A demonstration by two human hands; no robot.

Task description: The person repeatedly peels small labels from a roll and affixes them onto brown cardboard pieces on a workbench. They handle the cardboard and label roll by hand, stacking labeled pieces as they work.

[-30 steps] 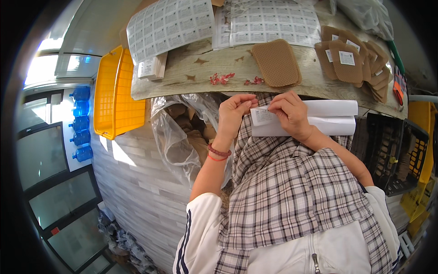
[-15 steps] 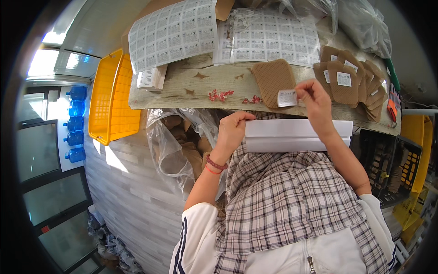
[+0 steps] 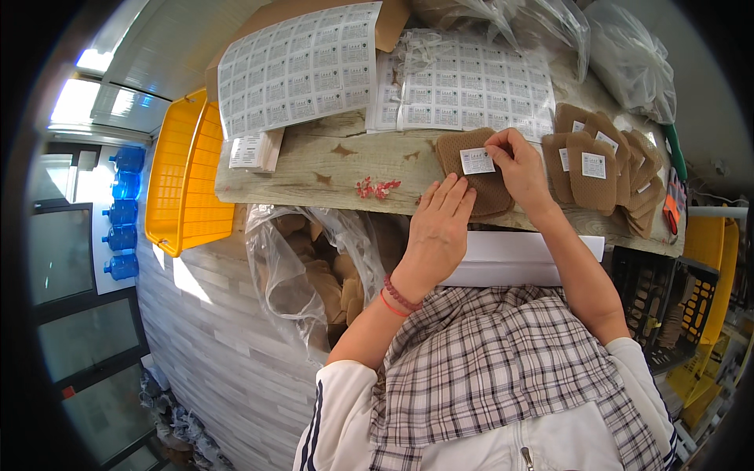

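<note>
A brown textured pad with rounded corners lies at the front edge of the table. On its upper part rests a small white printed label. My right hand pinches the label's right edge between thumb and forefinger. My left hand lies with its fingers stretched out over the pad's lower left side, just below the label. Across my lap is a folded white sheet, partly covered by both forearms. To the right sits a pile of similar brown pads, several bearing white labels.
Sheets of printed labels lie along the back, beside a small paper stack. Red scraps dot the table front. Left are a yellow basket and a clear bag of brown pieces; right, a black crate.
My right hand has brought the label from above the pad's lower edge onto its upper part. My left hand has left the white sheet and moved up onto the pad.
</note>
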